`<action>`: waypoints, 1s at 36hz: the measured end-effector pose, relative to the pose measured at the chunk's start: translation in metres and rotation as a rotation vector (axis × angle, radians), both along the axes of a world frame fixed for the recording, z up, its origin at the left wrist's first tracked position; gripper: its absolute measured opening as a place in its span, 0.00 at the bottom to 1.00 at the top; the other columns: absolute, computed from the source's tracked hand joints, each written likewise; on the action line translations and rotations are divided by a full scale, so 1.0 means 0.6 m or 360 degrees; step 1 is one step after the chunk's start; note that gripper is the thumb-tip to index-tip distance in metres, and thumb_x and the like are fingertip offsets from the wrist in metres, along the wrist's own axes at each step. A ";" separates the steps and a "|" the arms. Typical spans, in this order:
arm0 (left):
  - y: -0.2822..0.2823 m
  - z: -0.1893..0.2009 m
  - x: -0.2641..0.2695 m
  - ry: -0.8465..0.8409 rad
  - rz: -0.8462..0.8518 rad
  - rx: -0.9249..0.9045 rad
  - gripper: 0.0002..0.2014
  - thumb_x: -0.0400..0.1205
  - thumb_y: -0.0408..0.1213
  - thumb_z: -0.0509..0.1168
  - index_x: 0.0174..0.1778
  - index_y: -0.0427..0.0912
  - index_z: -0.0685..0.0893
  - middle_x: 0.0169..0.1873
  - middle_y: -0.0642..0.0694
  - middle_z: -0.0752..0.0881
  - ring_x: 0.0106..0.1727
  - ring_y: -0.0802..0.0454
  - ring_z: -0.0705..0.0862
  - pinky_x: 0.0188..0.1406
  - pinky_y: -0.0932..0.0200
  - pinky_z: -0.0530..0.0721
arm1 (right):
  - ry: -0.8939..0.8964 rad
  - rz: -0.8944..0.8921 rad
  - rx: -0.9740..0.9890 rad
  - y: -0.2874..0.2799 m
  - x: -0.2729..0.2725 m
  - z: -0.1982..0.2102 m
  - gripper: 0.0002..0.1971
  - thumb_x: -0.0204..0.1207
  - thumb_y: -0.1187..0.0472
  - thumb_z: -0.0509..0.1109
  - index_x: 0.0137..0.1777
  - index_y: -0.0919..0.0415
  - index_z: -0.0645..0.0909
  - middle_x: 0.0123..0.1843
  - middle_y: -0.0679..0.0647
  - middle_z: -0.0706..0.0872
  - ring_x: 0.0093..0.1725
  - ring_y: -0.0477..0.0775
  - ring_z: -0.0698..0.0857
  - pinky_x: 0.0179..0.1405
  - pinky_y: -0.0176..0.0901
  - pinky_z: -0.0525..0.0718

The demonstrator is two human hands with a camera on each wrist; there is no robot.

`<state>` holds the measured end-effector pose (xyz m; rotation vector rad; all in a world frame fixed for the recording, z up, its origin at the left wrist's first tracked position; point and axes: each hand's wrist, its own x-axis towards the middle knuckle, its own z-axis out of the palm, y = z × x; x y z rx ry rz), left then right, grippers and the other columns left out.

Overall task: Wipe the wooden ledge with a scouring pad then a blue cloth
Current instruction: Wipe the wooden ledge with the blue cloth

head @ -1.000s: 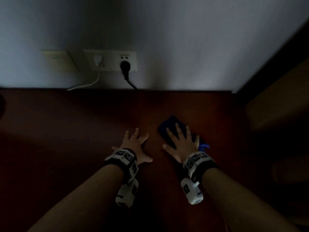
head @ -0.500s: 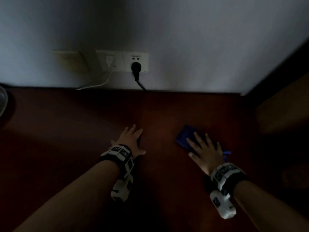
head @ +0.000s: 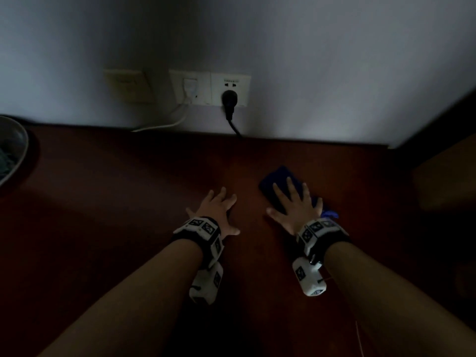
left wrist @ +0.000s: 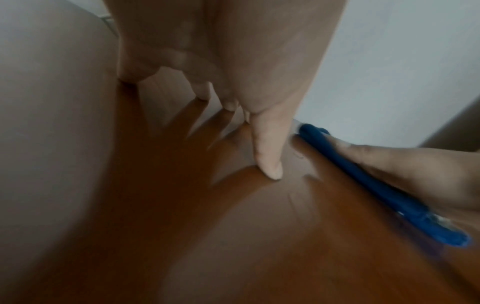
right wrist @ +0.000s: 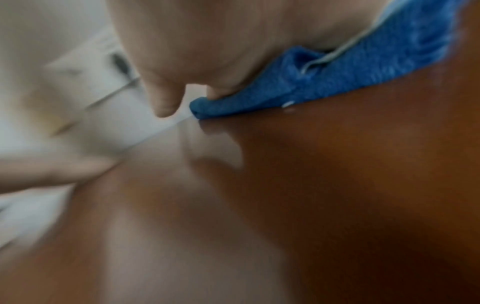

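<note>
The dark reddish wooden ledge (head: 128,202) runs along the wall. A folded blue cloth (head: 279,180) lies flat on it, right of centre. My right hand (head: 296,204) presses down on the cloth with straight, spread fingers. The cloth (right wrist: 324,82) shows under that palm in the right wrist view and as a blue strip (left wrist: 376,185) in the left wrist view. My left hand (head: 219,207) rests flat on the bare wood just left of the cloth, fingers spread, thumb (left wrist: 267,148) touching the surface. No scouring pad is in view.
A pale wall (head: 309,60) rises behind the ledge, with a switch plate (head: 127,85) and sockets (head: 210,87) holding a white plug and a black plug (head: 228,101). A grey bowl (head: 11,150) sits at the far left. A wooden panel (head: 448,181) stands at the right.
My right hand slid the blue cloth to the right, then back left toward my left hand. The left hand stayed flat on the wood.
</note>
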<state>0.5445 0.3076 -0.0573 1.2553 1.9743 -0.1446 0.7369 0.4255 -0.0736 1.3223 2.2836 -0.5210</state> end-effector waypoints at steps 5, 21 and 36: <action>0.009 0.002 -0.007 -0.0040 0.0072 0.0012 0.36 0.87 0.41 0.63 0.85 0.62 0.49 0.85 0.60 0.41 0.86 0.50 0.40 0.74 0.17 0.51 | 0.0035 0.0525 -0.0048 -0.064 0.012 0.003 0.35 0.73 0.24 0.45 0.74 0.24 0.29 0.79 0.37 0.23 0.80 0.59 0.26 0.74 0.76 0.34; 0.024 -0.001 -0.018 0.0003 0.0322 0.0125 0.32 0.87 0.34 0.52 0.85 0.61 0.51 0.80 0.49 0.66 0.78 0.44 0.67 0.74 0.33 0.69 | 0.0017 0.1011 -0.0091 -0.046 0.025 0.009 0.28 0.74 0.30 0.32 0.73 0.24 0.28 0.78 0.34 0.22 0.79 0.56 0.25 0.75 0.73 0.33; 0.108 -0.002 0.063 0.0194 0.0241 0.0172 0.39 0.87 0.42 0.56 0.84 0.57 0.35 0.85 0.57 0.36 0.85 0.52 0.37 0.77 0.24 0.48 | 0.0136 0.0320 0.0052 0.117 -0.090 -0.006 0.28 0.79 0.31 0.42 0.77 0.25 0.36 0.83 0.36 0.33 0.83 0.58 0.35 0.75 0.74 0.40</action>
